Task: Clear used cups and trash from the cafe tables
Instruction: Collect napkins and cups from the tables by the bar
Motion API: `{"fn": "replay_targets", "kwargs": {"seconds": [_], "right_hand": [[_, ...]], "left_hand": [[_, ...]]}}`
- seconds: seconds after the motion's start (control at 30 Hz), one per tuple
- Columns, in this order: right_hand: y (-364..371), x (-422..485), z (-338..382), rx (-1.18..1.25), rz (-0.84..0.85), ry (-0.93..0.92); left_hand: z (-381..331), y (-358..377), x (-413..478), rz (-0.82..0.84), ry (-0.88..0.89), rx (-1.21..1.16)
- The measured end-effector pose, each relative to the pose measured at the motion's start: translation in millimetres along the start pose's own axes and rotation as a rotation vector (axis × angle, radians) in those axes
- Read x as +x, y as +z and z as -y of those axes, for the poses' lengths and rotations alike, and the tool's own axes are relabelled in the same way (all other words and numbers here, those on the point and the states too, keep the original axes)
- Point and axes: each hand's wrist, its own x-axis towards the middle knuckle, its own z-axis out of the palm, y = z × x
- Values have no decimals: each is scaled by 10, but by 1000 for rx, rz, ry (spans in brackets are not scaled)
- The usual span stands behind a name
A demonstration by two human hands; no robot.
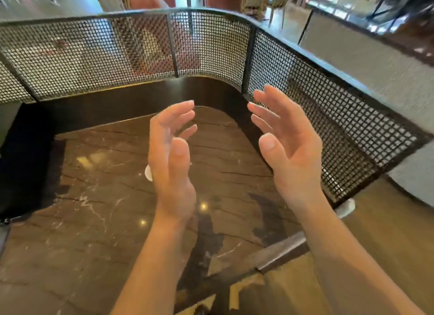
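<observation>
Both hands are raised over a brown marble table [98,209], palms facing each other with a gap between them. My left hand [172,155] is open, fingers apart and slightly curled, holding nothing. My right hand [285,143] is open too and empty. A small white round object [148,172] peeks out from behind my left hand on the tabletop; most of it is hidden, so I cannot tell what it is. No cup shows on the table.
A curved black metal mesh railing [206,49] wraps the far and right sides of the table. A dark bench seat [30,155] runs along the left. A white object [347,206] sits near the railing's base at right. Wooden floor [387,232] lies to the right.
</observation>
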Motion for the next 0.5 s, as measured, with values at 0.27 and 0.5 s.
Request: {"fn": "replay_targets", "kwargs": {"seconds": [0.27, 0.5], "right_hand": [[-1592, -740, 886, 100, -193, -194], [-3457, -1524, 1311, -166, -357, -103]], "left_hand": [[-727, 1583, -651, 262, 121, -249], [-968, 3305, -1570, 459, 36, -393]]}}
